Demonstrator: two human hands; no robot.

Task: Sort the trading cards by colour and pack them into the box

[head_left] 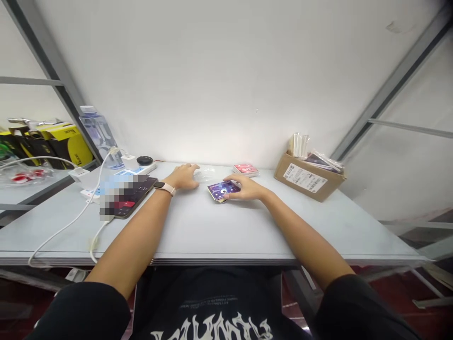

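My right hand point(247, 186) is closed around a small stack of dark blue and purple printed cards point(218, 189), thumb on the near side and fingers over the far side. The stack is tilted, its near edge close to the table. To its left, my left hand point(184, 177) rests over the table with thumb and fingers apart, wearing a pale-banded watch at the wrist. A clear plastic wrapper point(207, 174) lies just right of its fingertips; whether they touch it I cannot tell. Behind my right hand is a red-topped stack of cards point(245, 169).
A cardboard box point(300, 177) with wrapped packets stands at the right. On the left are a phone point(139, 193), a power strip point(123, 178) with white cables, and a water bottle point(101, 134). Yellow-black boxes point(67, 144) sit on the left shelf. A wall closes the back.
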